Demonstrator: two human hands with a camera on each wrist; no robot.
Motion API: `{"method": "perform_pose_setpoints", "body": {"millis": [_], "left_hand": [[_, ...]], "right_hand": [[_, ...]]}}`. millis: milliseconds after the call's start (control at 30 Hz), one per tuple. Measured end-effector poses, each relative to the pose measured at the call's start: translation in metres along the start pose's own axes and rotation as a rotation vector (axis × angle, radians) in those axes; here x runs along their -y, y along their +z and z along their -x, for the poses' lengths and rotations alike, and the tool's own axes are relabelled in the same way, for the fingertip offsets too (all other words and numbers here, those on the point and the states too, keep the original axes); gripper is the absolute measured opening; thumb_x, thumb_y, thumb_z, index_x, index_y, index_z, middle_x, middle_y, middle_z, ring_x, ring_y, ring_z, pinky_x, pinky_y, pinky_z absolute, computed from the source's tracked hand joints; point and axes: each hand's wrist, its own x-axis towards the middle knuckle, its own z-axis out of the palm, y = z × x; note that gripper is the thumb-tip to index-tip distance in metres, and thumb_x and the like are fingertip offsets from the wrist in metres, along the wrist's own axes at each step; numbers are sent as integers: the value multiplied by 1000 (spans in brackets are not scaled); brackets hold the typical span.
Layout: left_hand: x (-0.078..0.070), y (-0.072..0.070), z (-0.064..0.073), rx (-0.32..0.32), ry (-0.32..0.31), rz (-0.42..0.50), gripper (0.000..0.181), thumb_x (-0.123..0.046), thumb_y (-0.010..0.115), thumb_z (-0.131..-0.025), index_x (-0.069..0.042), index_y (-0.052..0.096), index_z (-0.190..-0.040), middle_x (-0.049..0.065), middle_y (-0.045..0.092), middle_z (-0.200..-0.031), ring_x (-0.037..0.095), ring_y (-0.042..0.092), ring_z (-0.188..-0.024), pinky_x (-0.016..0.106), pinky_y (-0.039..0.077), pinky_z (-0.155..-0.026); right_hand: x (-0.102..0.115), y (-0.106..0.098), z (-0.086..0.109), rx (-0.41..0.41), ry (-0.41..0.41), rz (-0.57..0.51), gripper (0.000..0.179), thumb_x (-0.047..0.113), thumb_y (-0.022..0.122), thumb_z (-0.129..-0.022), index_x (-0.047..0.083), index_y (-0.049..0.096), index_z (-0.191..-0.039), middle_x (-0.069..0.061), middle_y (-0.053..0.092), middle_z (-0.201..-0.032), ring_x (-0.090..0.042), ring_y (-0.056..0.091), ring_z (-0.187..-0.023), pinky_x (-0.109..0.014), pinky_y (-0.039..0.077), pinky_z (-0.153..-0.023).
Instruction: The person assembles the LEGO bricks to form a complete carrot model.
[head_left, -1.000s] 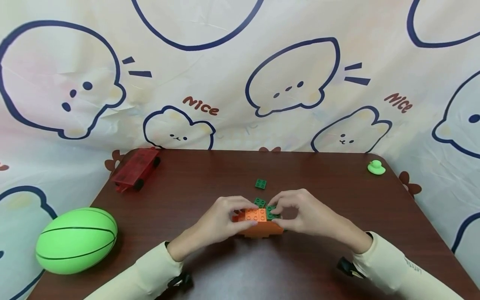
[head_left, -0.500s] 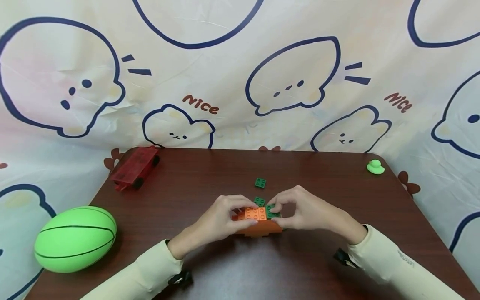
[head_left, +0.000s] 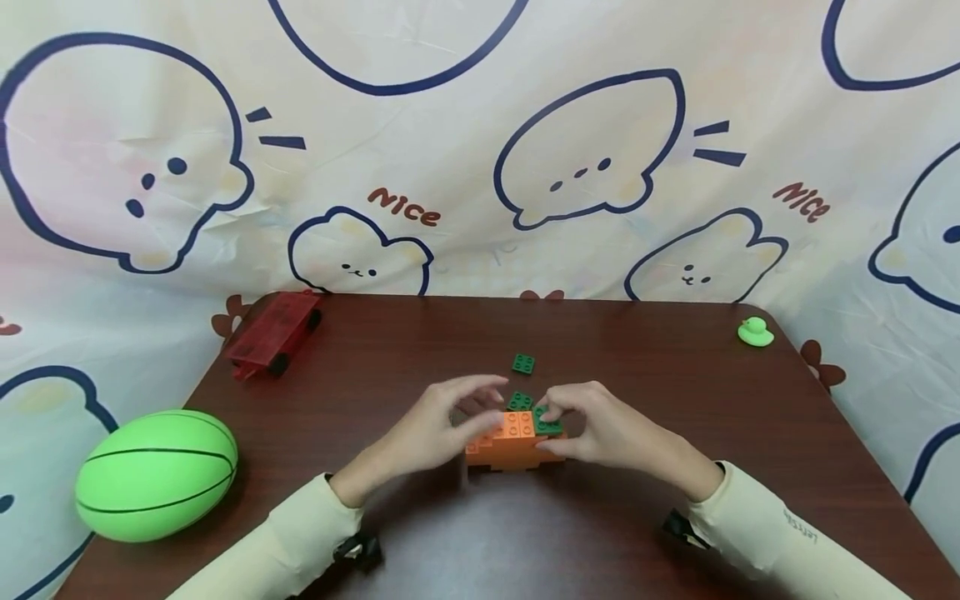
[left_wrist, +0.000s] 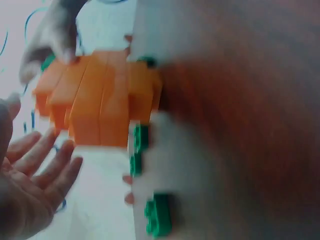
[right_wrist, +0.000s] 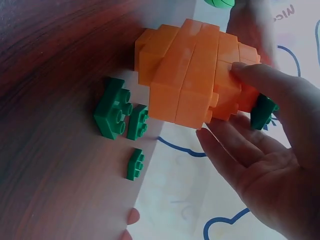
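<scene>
A stepped build of orange toy building blocks [head_left: 513,450] stands on the table in front of me, its stepped layers also plain in the right wrist view. One green block [head_left: 547,423] sits on top at its right end. My right hand [head_left: 615,429] grips the build at that end, thumb on the near face and fingers behind. My left hand [head_left: 431,425] is spread loosely by the left end. Its fingers [left_wrist: 60,175] look apart from the blocks in the left wrist view. Behind the build lie loose green blocks [right_wrist: 137,121], the larger one [right_wrist: 110,110] hidden in the head view.
Farther back on the dark table [head_left: 420,350] lies another small green block [head_left: 523,363]. A red toy car [head_left: 276,333] stands at the back left, a green ball [head_left: 157,475] at the left edge. A green toy duck [head_left: 755,332] sits at the back right, before a patterned curtain [head_left: 465,167].
My left hand has let go of the orange build and drawn slightly left, uncovering its lower left steps. My right hand keeps its grip near the green block.
</scene>
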Motion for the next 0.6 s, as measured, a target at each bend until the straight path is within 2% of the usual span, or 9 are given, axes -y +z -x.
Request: {"method": "perform_pose_setpoints", "body": {"millis": [67, 133, 233, 333, 400, 467, 600], "left_hand": [[11, -10, -1, -7, -79, -50, 33, -23, 64, -103, -16, 65, -136, 3, 72, -125, 16, 69, -105, 37, 58, -91], [24, -20, -1, 16, -166, -153, 30, -20, 63, -104, -15, 67, -133, 5, 69, -128, 20, 67, -109, 43, 57, -94], [44, -30, 2, 112, -284, -293, 35, -18, 70, -99, -12, 67, -133, 8, 66, -129, 24, 63, -111, 46, 54, -95], [56, -31, 5, 189, -286, -323, 34, -22, 74, -96, -11, 70, -128, 7, 67, -121, 20, 62, -105, 41, 54, -90], [58, -29, 6, 200, -258, -313, 29, -26, 73, -97, -13, 73, -123, 3, 69, -116, 17, 63, -101, 38, 54, -87], [57, -27, 8, 210, -228, -307, 28, -29, 74, -96, -14, 75, -119, 0, 70, -112, 15, 63, -98, 35, 54, -85], [50, -25, 13, 225, -240, -362, 33, -33, 81, -90, -17, 75, -117, -2, 70, -113, 14, 62, -97, 37, 55, -84]], "right_hand": [[0, -1, 0, -1, 11, 2, 27, 10, 87, -81, 17, 62, -89, 8, 75, -91, -5, 73, -93, -25, 61, -80], [0, -1, 0, 1, 19, 3, 26, 10, 87, -82, 17, 63, -88, 8, 75, -91, -7, 74, -94, -26, 61, -80], [0, -1, 0, 6, 24, -3, 24, 10, 86, -83, 16, 63, -88, 7, 75, -93, -10, 74, -96, -27, 61, -81], [-1, -1, 4, 1, 25, 18, 24, 10, 86, -83, 17, 63, -89, 6, 76, -95, -11, 74, -94, -29, 62, -80], [0, -1, 6, -2, 28, 25, 26, 10, 87, -82, 17, 63, -88, 6, 76, -96, -10, 74, -94, -30, 62, -80], [0, -2, 6, -4, 32, 30, 27, 10, 88, -81, 18, 62, -87, 7, 76, -95, -9, 73, -94, -31, 62, -80], [0, -1, 2, 8, 48, 16, 28, 11, 88, -82, 19, 62, -88, 9, 75, -94, -7, 72, -96, -31, 62, -80]]}}
